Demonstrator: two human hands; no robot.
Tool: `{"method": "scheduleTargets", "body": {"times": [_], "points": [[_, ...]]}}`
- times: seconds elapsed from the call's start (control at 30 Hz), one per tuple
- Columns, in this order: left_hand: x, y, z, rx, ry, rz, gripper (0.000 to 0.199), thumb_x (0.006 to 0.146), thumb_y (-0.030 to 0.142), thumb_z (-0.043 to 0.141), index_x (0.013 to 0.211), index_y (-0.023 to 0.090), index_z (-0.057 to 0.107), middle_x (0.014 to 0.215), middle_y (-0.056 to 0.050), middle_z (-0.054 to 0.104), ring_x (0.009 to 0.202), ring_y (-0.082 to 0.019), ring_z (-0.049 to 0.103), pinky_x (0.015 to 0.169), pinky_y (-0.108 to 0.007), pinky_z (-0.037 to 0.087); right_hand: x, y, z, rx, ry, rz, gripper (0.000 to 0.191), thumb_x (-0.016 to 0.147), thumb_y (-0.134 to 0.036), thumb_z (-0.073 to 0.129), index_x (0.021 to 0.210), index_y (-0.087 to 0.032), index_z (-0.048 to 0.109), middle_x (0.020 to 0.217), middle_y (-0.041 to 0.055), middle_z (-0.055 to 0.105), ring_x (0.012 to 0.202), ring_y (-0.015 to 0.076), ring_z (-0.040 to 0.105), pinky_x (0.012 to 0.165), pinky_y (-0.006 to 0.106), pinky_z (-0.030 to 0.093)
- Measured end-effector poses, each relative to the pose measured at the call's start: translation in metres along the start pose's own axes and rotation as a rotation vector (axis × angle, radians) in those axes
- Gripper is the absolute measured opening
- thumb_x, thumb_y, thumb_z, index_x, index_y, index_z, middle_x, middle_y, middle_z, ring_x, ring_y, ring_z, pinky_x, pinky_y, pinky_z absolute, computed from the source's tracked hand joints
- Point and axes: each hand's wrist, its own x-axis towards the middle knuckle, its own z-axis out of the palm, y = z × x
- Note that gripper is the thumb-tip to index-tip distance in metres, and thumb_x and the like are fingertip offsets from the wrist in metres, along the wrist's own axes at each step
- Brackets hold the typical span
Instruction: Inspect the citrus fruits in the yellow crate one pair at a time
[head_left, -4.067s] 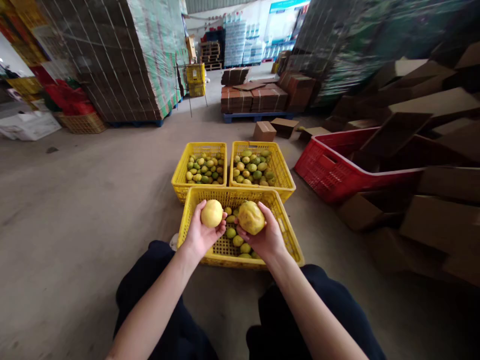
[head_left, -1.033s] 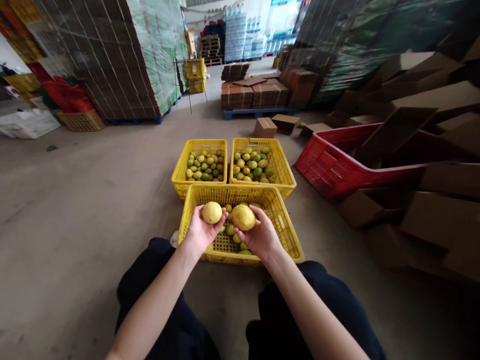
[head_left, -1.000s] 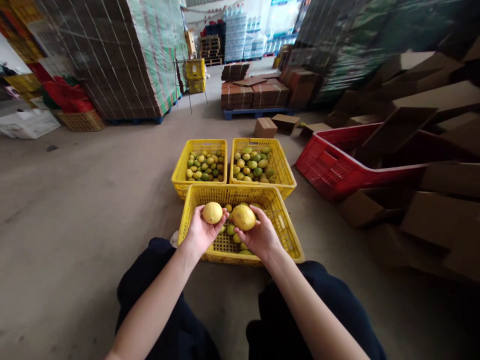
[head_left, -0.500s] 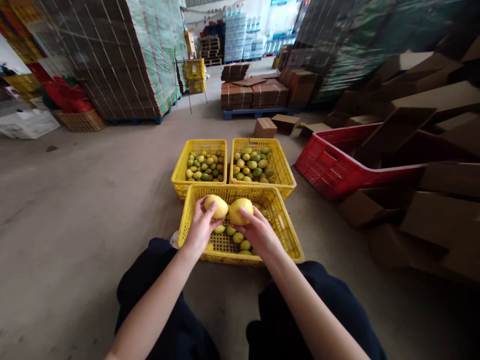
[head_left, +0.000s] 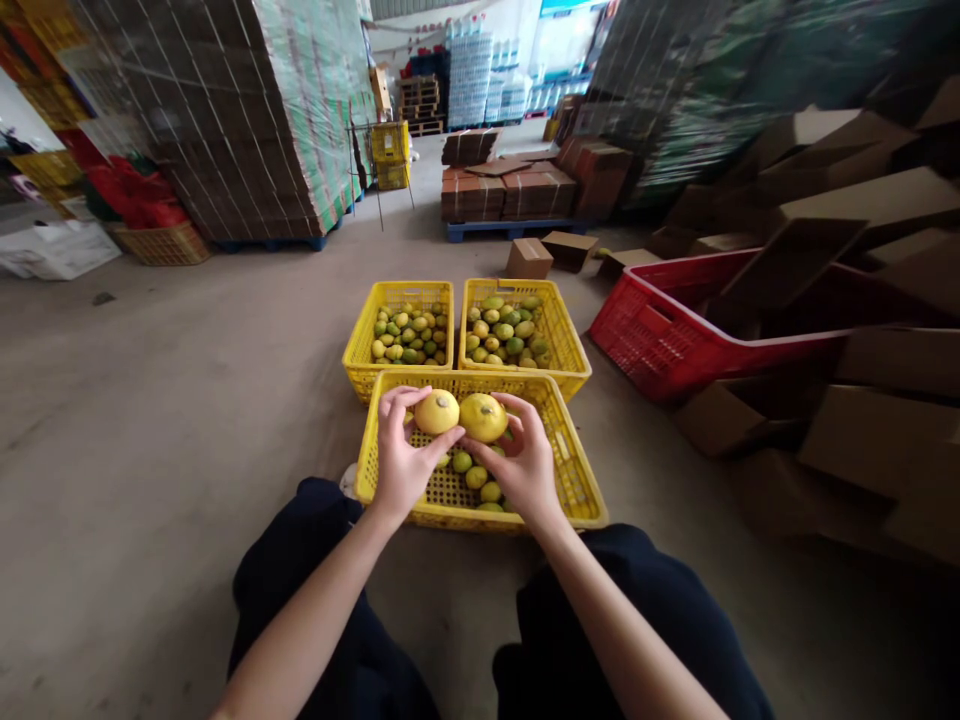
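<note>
My left hand point(head_left: 405, 462) is closed around a yellow lemon point(head_left: 436, 411), fingertips on its far side and thumb below. Close beside it, my right hand point(head_left: 531, 462) grips a second lemon point(head_left: 484, 418), slightly larger to the eye. The stem ends of both face me. Both hands are above the near yellow crate point(head_left: 581, 490), whose floor carries several green-yellow lemons point(head_left: 476, 477), partly hidden by my hands and the held fruit.
Two yellow crates, a left one point(head_left: 360, 372) and a right one point(head_left: 574, 350), hold many green and yellow lemons just beyond. To the right lie a red crate point(head_left: 637, 345) and loose cardboard boxes point(head_left: 862, 430). Wrapped stacks point(head_left: 217, 120) and flattened cartons on a blue pallet point(head_left: 517, 229) stand farther back.
Both lemons have been turned so their stem ends now face me. My fingers have shifted to the outer sides of the fruit, thumbs underneath.
</note>
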Motion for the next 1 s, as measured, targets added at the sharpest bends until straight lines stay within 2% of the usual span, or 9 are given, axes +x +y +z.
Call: {"method": "scheduleTargets", "body": {"times": [0.07, 0.17, 0.3, 0.4, 0.5, 0.7, 0.8, 0.9, 1.0], "points": [[0.004, -0.003, -0.004, 0.014, -0.048, -0.024, 0.049, 0.061, 0.026, 0.083, 0.107, 0.024, 0.065, 0.120, -0.006, 0.051, 0.112, -0.022, 0.053, 0.085, -0.030, 0.052, 0.004, 0.000, -0.004, 0.062, -0.063, 0.031, 0.060, 0.058, -0.031, 0.084, 0.112, -0.027, 0.059, 0.121, 0.0066, 0.056, 0.107, 0.0247, 0.059, 0.086, 0.040, 0.055], [0.011, -0.003, -0.009, -0.153, -0.120, -0.188, 0.049, 0.067, 0.030, 0.080, 0.112, 0.023, 0.063, 0.117, -0.006, 0.057, 0.103, -0.019, 0.058, 0.083, -0.028, 0.052, 0.009, -0.006, -0.011, 0.163, -0.136, 0.116, 0.062, 0.057, -0.029, 0.085, 0.113, -0.028, 0.059, 0.117, 0.0053, 0.060, 0.104, 0.0247, 0.062, 0.085, 0.040, 0.056], [0.017, 0.001, -0.013, -0.413, -0.131, -0.405, 0.038, 0.070, 0.032, 0.077, 0.103, 0.018, 0.064, 0.113, -0.007, 0.062, 0.098, -0.018, 0.061, 0.077, -0.026, 0.053, 0.009, -0.018, -0.020, 0.263, -0.141, 0.213, 0.048, 0.062, -0.030, 0.083, 0.105, -0.028, 0.060, 0.111, 0.0025, 0.067, 0.095, 0.0230, 0.067, 0.084, 0.039, 0.055], [0.018, 0.000, -0.013, -0.483, -0.129, -0.453, 0.034, 0.070, 0.033, 0.077, 0.098, 0.017, 0.066, 0.109, -0.008, 0.065, 0.098, -0.019, 0.062, 0.077, -0.026, 0.053, 0.009, -0.021, -0.023, 0.305, -0.174, 0.302, 0.040, 0.070, -0.035, 0.077, 0.106, -0.027, 0.063, 0.115, 0.0040, 0.068, 0.101, 0.0246, 0.066, 0.089, 0.042, 0.053], [0.017, -0.004, -0.011, -0.489, -0.133, -0.484, 0.035, 0.071, 0.033, 0.076, 0.102, 0.017, 0.069, 0.113, -0.009, 0.066, 0.104, -0.022, 0.061, 0.081, -0.027, 0.052, 0.009, -0.017, -0.021, 0.363, -0.165, 0.372, 0.043, 0.071, -0.040, 0.075, 0.111, -0.027, 0.064, 0.118, 0.0037, 0.068, 0.107, 0.0260, 0.064, 0.091, 0.043, 0.053], [0.013, -0.009, -0.005, -0.517, -0.108, -0.594, 0.029, 0.079, 0.033, 0.069, 0.103, 0.016, 0.071, 0.117, -0.011, 0.067, 0.116, -0.027, 0.057, 0.092, -0.034, 0.049, 0.006, -0.014, -0.015, 0.223, -0.182, 0.344, 0.050, 0.067, -0.036, 0.079, 0.112, -0.024, 0.065, 0.113, 0.0036, 0.070, 0.107, 0.0249, 0.063, 0.093, 0.041, 0.052], [0.011, -0.008, -0.004, -0.567, -0.144, -0.628, 0.032, 0.084, 0.037, 0.062, 0.106, 0.015, 0.070, 0.117, -0.012, 0.067, 0.118, -0.027, 0.056, 0.097, -0.036, 0.046, 0.003, -0.018, -0.013, 0.213, -0.223, 0.347, 0.044, 0.065, -0.034, 0.080, 0.106, -0.024, 0.066, 0.103, 0.0027, 0.071, 0.096, 0.0225, 0.066, 0.086, 0.038, 0.057], [0.011, -0.007, -0.003, -0.589, -0.157, -0.631, 0.037, 0.086, 0.039, 0.057, 0.108, 0.012, 0.068, 0.113, -0.013, 0.068, 0.118, -0.026, 0.056, 0.100, -0.034, 0.043, 0.000, -0.018, -0.011, 0.247, -0.272, 0.410, 0.044, 0.066, -0.038, 0.078, 0.105, -0.022, 0.063, 0.092, 0.0025, 0.069, 0.077, 0.0197, 0.068, 0.065, 0.035, 0.061], [0.012, -0.007, 0.000, -0.610, -0.151, -0.658, 0.035, 0.085, 0.041, 0.058, 0.103, 0.012, 0.068, 0.106, -0.012, 0.069, 0.111, -0.024, 0.060, 0.096, -0.031, 0.045, -0.002, -0.011, -0.007, 0.263, -0.277, 0.456, 0.048, 0.070, -0.046, 0.073, 0.108, -0.022, 0.054, 0.082, -0.0002, 0.066, 0.055, 0.0136, 0.062, 0.045, 0.027, 0.054]]}}
